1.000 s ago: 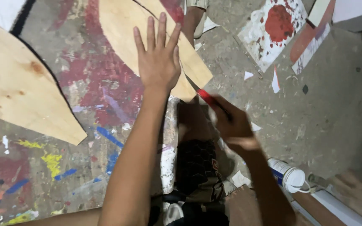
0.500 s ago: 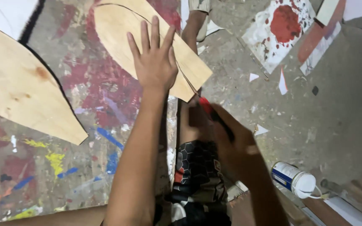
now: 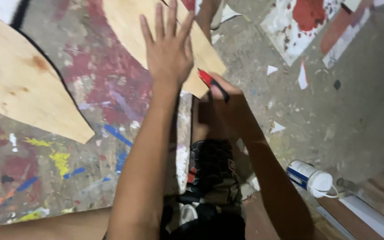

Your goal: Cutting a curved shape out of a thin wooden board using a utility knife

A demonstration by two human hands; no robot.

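Observation:
My left hand (image 3: 169, 53) lies flat with fingers spread on a pale curved plywood piece (image 3: 130, 22), pressing it onto a paint-splattered board (image 3: 90, 89). My right hand (image 3: 225, 100) is closed around a red-and-black handled tool (image 3: 210, 81), held at the plywood's near right edge, just beside my left wrist. The tool's working end is hidden by the hand and the wood. A second, larger plywood piece (image 3: 18, 84) lies on the board to the left.
A white and blue bottle (image 3: 310, 178) lies on the concrete floor at lower right. Paper scraps (image 3: 303, 75) and a red-stained sheet (image 3: 298, 20) lie on the floor at upper right. My dark patterned clothing (image 3: 210, 186) is below.
My right hand with the tool has moved up and left, from clear of the plywood to its edge beside my left wrist. My left hand stays flat on the wood.

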